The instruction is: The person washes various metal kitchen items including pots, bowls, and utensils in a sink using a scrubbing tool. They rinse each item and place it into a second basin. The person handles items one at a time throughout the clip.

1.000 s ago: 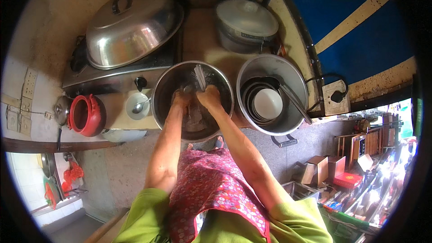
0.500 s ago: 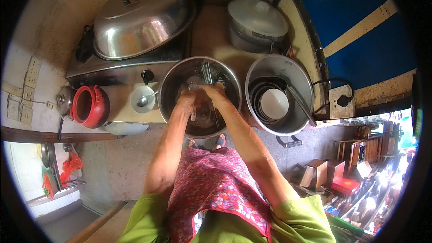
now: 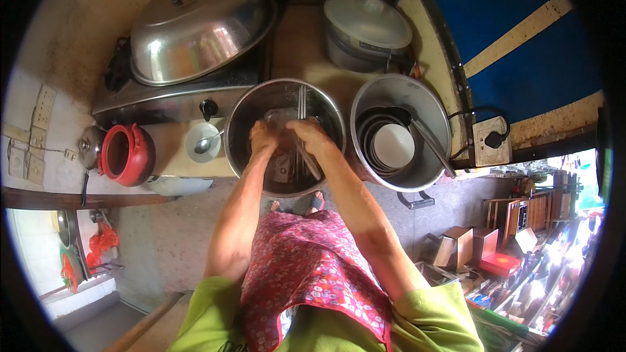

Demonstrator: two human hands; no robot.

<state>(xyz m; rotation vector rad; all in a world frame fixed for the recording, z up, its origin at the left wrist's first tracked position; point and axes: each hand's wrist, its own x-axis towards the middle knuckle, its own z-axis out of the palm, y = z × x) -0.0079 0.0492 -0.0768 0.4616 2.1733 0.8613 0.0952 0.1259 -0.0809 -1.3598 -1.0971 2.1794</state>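
Both my hands are inside a round steel pot (image 3: 229, 117) with water at its bottom. My right hand (image 3: 309, 135) is closed round a bundle of thin metal chopsticks (image 3: 302, 100); the ends stick out above and below the fist. Close beside it, my left hand (image 3: 262, 139) has its fingers curled in toward the pot's middle, and what they grip is hidden. Below the hands, something pale (image 3: 282, 171) shows in the water, too unclear to name.
To the right, a tall aluminium pot (image 3: 433, 107) holds nested bowls (image 3: 394, 146) and a dark-handled utensil (image 3: 433, 148). A white bowl with a spoon (image 3: 204, 144) and a red clay pot (image 3: 147, 154) stand left. Behind are a domed lid (image 3: 202, 32) on a stove and a lidded pot (image 3: 368, 32).
The chopsticks in my right hand have swung more upright, and their lower ends now show. My left hand has moved slightly left; the pale handle below it no longer shows. The view has shifted slightly.
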